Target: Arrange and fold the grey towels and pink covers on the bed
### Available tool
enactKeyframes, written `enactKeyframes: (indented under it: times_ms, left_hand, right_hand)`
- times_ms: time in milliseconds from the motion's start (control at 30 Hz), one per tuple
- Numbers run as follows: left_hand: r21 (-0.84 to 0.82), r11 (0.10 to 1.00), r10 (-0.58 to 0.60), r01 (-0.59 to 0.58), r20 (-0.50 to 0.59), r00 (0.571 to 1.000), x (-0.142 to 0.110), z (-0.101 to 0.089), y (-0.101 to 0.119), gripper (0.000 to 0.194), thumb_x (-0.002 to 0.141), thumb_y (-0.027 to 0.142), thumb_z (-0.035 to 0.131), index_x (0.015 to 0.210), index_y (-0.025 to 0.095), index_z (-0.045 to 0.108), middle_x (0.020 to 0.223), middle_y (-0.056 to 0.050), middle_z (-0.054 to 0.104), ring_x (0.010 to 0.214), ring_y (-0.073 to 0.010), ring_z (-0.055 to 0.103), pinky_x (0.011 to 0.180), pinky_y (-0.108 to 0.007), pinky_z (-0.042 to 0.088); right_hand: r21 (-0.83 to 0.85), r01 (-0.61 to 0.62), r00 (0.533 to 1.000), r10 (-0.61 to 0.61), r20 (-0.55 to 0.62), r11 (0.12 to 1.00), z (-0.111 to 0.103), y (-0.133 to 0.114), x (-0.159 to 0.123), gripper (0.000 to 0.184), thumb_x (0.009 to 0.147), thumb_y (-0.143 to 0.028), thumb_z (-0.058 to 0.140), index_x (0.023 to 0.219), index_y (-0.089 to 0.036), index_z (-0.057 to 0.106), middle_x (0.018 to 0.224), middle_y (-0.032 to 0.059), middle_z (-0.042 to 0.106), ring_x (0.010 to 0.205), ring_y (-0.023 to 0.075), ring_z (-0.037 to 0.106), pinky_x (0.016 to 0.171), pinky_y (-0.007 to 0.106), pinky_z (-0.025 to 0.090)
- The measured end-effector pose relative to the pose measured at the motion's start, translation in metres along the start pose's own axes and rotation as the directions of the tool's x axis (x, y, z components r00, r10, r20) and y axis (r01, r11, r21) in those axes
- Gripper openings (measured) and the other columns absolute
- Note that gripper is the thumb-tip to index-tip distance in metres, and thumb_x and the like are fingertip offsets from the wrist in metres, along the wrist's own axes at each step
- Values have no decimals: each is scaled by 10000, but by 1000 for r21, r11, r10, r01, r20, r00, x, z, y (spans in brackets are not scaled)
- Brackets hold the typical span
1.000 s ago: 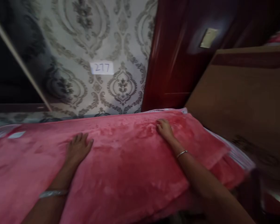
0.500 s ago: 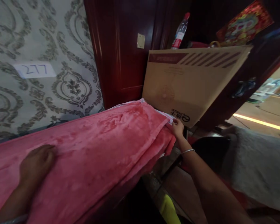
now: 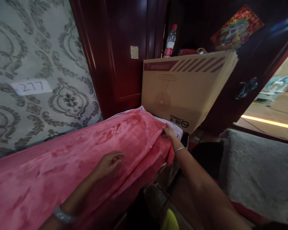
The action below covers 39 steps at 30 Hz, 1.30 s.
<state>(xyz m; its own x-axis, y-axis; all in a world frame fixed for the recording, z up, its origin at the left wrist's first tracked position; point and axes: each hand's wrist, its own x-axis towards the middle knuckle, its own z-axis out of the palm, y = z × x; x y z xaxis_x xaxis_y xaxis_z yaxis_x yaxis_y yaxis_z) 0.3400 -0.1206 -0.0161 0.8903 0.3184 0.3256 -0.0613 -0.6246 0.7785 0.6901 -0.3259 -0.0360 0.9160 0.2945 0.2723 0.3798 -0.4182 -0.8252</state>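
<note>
A pink plush blanket point(image 3: 124, 140) lies over a long, low surface along the wall, with folds and rumples across its top. At the blanket's right end my right hand point(image 3: 168, 131) is closed on its edge, fingertips pinching the cloth. A striped cloth point(image 3: 175, 128) sticks out from beneath the blanket just beyond that hand. Over the middle of the blanket is my left hand point(image 3: 109, 163), its fingers loosely curled and the thumb apart, with nothing held; whether it touches the cloth I cannot tell.
A large cardboard box point(image 3: 180, 89) leans behind the blanket's right end, with a plastic bottle point(image 3: 170, 43) behind its top. A grey covered piece point(image 3: 261, 172) stands at right by the doorway. Something yellow-green point(image 3: 170, 220) shows at the bottom. A paper label point(image 3: 31, 87) reads 277.
The view has swung right. My right hand went from the blanket's top to its right end, then from the striped cloth to the blanket edge. My left hand moved right across the blanket.
</note>
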Motion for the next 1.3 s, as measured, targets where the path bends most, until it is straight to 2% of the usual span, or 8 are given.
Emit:
enactKeyframes:
  times_ms: [167,333,500,700,833,1000,1100,1300]
  left_hand:
    - [-463,848,-317,257,-55,947,49,-1,-21,365,653,403,873,929,180,788,942,-102,788,817,-249,721,703,-318,570]
    - [-821,512,-511,252,-55,858,80,4,-44,251,755,279,796,960,166,705,990,-108,770,846,-242,750,776,-374,600]
    - [-901,397,-486,175,-44,873,74,11,-70,175,748,245,781,882,155,715,952,-105,780,894,-273,754,826,-404,604]
    - [-916,371,-446,150,-34,894,71,12,-87,172,764,287,796,852,163,714,974,-116,785,935,-300,750,845,-440,604]
    - [-918,372,-425,139,-35,904,71,13,-86,191,757,275,813,878,168,711,997,-111,784,937,-291,747,851,-433,602]
    - [-917,372,-400,142,-21,916,71,13,-85,283,727,300,853,939,162,725,1001,-108,783,959,-295,741,862,-435,599]
    - [-915,373,-394,153,-7,919,70,12,-86,294,731,320,857,953,177,728,1001,-95,785,968,-294,741,862,-434,597]
    - [-910,386,-390,150,-14,921,70,12,-86,267,740,295,849,945,181,721,1016,-90,781,980,-293,738,879,-442,589]
  right_hand:
    - [49,266,958,-270,98,963,46,-59,-5,567,830,-206,592,1394,-150,601,1408,151,617,1318,285,533,1141,454,404]
    - [165,493,788,-518,331,855,86,-86,-24,392,801,-186,711,1178,-284,746,1322,4,694,1248,184,598,1123,329,432]
    - [-36,214,974,-211,79,976,46,-31,3,417,909,-116,453,1238,-153,708,1317,143,681,1227,231,617,1109,377,427]
    - [-176,-80,996,87,30,981,27,22,27,214,879,-211,571,868,-116,762,843,163,750,809,257,711,815,346,531]
    - [-151,-37,998,45,54,988,35,7,38,241,838,-177,561,976,-155,757,842,66,758,740,200,689,743,288,531]
    - [-164,155,985,-165,-49,974,4,-42,88,414,869,-145,470,1217,-159,694,1211,105,709,1128,231,628,996,331,479]
    - [-417,266,956,-293,0,869,-18,-63,115,426,915,-171,476,1298,-178,661,1326,141,642,1175,263,610,1025,360,453]
    - [-697,119,990,-33,136,707,-28,-31,115,305,885,-127,566,1119,-105,761,1118,228,727,1124,281,676,953,329,480]
